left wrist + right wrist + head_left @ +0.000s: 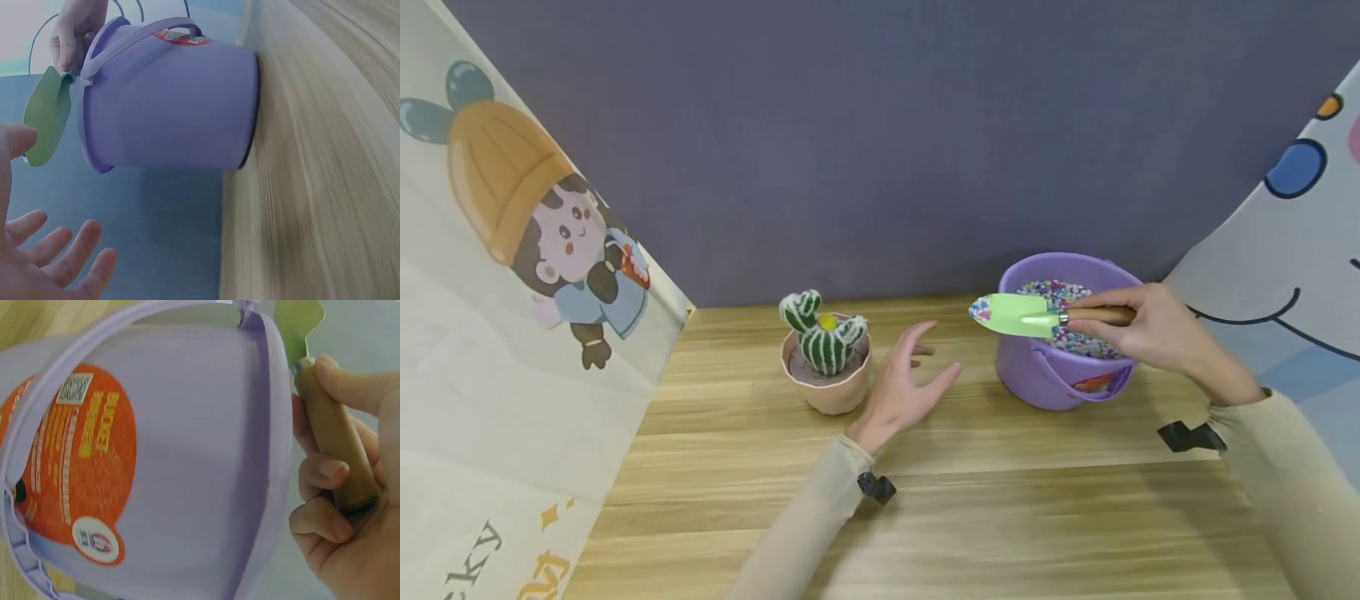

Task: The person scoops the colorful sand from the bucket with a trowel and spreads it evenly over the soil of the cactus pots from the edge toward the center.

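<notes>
My right hand (1161, 329) grips the wooden handle (334, 434) of a small garden trowel with a light green blade (1018, 316). The blade points left above the rim of a purple bucket (1045, 375), with a few coloured pebbles (980, 309) at its tip. Inside the bucket lie many small multicoloured pebbles (1060, 292). My left hand (898, 387) hovers between the bucket and a potted cactus (826, 348), thumb and fingers spread and holding nothing. The cactus stands in a pale pink pot (835, 398) filled with grey material, just left of that hand.
Everything stands on a wood-grain table (1000, 517). A dark grey-blue wall (880, 150) rises behind it. Printed panels flank both sides, the left one (467, 358) with a cartoon figure. The bucket's handle (1075, 387) hangs down at its front.
</notes>
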Demonstrator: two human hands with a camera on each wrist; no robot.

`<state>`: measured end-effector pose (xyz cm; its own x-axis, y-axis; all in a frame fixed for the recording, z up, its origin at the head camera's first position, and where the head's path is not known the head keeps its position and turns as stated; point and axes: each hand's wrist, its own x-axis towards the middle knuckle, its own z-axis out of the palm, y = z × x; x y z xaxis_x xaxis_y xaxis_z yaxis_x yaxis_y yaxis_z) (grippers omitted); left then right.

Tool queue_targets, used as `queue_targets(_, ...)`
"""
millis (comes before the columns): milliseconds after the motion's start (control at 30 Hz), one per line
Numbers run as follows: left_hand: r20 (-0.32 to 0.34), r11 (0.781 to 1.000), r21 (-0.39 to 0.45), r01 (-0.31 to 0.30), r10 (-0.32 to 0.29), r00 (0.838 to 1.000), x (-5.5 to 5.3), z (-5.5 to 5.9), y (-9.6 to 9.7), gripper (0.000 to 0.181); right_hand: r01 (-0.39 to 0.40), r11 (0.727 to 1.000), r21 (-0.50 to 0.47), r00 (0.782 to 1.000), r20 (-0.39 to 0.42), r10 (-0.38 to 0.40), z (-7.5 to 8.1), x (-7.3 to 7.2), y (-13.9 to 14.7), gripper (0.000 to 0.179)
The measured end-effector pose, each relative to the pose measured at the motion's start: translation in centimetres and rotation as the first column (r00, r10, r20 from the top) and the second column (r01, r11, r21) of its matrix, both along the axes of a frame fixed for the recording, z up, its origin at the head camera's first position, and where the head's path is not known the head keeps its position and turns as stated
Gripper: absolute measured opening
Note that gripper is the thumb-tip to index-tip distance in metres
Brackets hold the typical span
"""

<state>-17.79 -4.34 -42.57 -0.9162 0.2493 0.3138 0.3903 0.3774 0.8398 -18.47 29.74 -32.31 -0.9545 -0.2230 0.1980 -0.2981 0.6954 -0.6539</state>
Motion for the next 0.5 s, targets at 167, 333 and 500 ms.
queue_targets(167,-0.015,1.000,0.008,-0.002,0.002,1.000,0.4,0.1,-0.7,0.071,-0.023,0.999,-0.026,1.000,-0.019,0.023,0.0,0.3,-0.9,0.025)
queue_targets(333,-0.028,1.000,0.008,-0.024,0.025,0.999,0.8,0.1,-1.4,0.070,-0.015,1.000,0.023,0.999,-0.044,0.016,0.0,0.6,-1.6,0.027)
queue_targets(500,-0.043,0.998,0.003,-0.059,0.059,0.997,1.2,-0.1,-2.4,0.069,-0.007,0.999,-0.048,1.000,-0.020,0.006,-0.2,0.9,-2.5,0.031)
